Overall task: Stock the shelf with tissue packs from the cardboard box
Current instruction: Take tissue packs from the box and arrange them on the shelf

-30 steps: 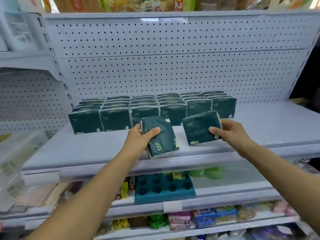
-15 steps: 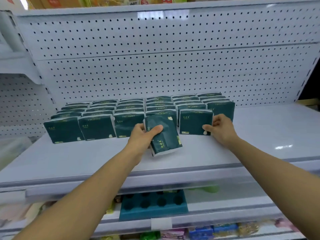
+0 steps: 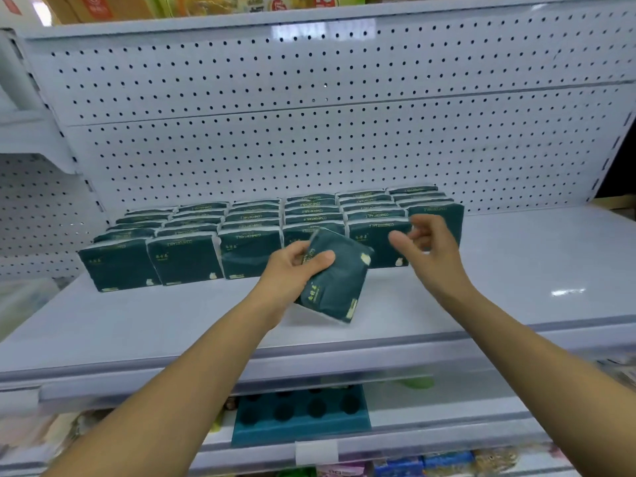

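Several rows of dark green tissue packs (image 3: 186, 259) stand upright on the white shelf (image 3: 516, 270), against the pegboard back. My left hand (image 3: 296, 266) grips one more dark green tissue pack (image 3: 334, 284), tilted, just above the shelf in front of the rows. My right hand (image 3: 426, 249) hovers in front of the right end of the rows with its fingers loosely curled and holds nothing. The cardboard box is out of view.
The shelf's right part is bare white surface up to the upright at the far right. Below, a lower shelf holds a teal tray with round holes (image 3: 299, 414) and small colourful goods. Cartons (image 3: 103, 6) sit on the top shelf.
My right hand set its pack upright at the front of the rows and let go, pulling back empty. My left hand turned its pack and carried it slightly right.
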### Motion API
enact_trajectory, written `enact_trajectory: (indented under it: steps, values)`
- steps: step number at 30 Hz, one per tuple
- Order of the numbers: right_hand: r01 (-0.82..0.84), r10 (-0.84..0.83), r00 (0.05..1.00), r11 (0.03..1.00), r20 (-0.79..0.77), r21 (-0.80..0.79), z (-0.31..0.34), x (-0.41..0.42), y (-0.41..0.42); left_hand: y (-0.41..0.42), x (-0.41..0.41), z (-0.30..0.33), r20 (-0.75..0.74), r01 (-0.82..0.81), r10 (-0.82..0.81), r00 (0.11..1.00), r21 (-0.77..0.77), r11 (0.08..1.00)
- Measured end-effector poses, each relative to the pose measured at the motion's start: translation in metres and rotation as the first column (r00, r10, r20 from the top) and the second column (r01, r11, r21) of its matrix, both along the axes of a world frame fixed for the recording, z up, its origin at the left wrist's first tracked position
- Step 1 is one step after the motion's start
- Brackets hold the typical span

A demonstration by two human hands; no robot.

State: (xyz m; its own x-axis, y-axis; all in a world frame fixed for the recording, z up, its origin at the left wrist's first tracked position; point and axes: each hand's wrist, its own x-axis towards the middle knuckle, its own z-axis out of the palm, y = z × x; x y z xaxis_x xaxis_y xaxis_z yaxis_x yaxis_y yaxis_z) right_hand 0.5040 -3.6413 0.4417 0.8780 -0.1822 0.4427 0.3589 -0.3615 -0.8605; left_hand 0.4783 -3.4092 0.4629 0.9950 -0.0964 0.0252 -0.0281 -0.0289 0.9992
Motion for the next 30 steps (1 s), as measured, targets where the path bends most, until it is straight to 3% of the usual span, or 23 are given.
enact_trajectory:
  steps: [3, 5, 9, 12, 14, 16, 17, 18, 21, 22, 24, 30]
  values:
    - [-0.361, 0.339, 0.927, 0.922, -0.158, -0.137, 0.017, -0.018, 0.001, -0.02, -0.002, 0.011, 0.093, 0.157, -0.178, 0.98, 0.204, 0.966]
    - [-0.447, 0.402, 0.882, 0.879, -0.246, -0.167, 0.021, -0.024, -0.01, -0.033, -0.001, 0.016, 0.105, 0.213, -0.253, 0.962, 0.295, 0.931]
    - [-0.389, 0.409, 0.885, 0.912, -0.22, 0.129, 0.015, -0.03, -0.05, -0.051, 0.007, 0.011, 0.086, 0.235, -0.302, 0.949, 0.444, 0.865]
    - [-0.337, 0.369, 0.892, 0.928, -0.261, 0.16, 0.006, -0.027, -0.078, -0.07, 0.015, 0.003, 0.16, 0.172, -0.287, 0.945, 0.503, 0.847]
    - [-0.255, 0.289, 0.912, 0.955, -0.292, 0.15, 0.0, -0.023, -0.098, -0.081, 0.022, -0.003, 0.331, -0.011, -0.206, 0.921, 0.55, 0.835]
    - [-0.154, 0.177, 0.933, 0.983, -0.313, 0.097, -0.005, -0.016, -0.117, -0.084, 0.034, -0.006, 0.611, -0.365, -0.157, 0.776, 0.637, 0.679]
    - [-0.094, 0.108, 0.94, 0.994, -0.322, 0.058, -0.008, -0.011, -0.126, -0.083, 0.042, -0.008, 0.697, -0.5, -0.197, 0.689, 0.654, 0.568]
    - [-0.037, 0.046, 0.945, 0.999, -0.324, 0.033, -0.011, -0.005, -0.133, -0.082, 0.052, -0.01, 0.709, -0.568, -0.258, 0.656, 0.689, 0.45]
    - [0.064, -0.055, 0.955, 0.998, -0.291, 0.023, -0.013, 0.018, -0.142, -0.08, 0.08, -0.016, 0.538, -0.555, -0.394, 0.745, 0.828, 0.083]
    - [0.075, -0.065, 0.959, 0.997, -0.277, 0.026, -0.013, 0.026, -0.141, -0.08, 0.087, -0.018, 0.498, -0.547, -0.412, 0.763, 0.837, -0.001]
    - [0.088, -0.075, 0.964, 0.995, -0.257, 0.04, -0.012, 0.039, -0.14, -0.08, 0.094, -0.021, 0.476, -0.553, -0.42, 0.773, 0.83, -0.076]
    - [0.084, -0.081, 0.971, 0.996, -0.224, 0.005, -0.012, 0.065, -0.131, -0.086, 0.098, -0.027, 0.516, -0.579, -0.376, 0.77, 0.813, -0.068]
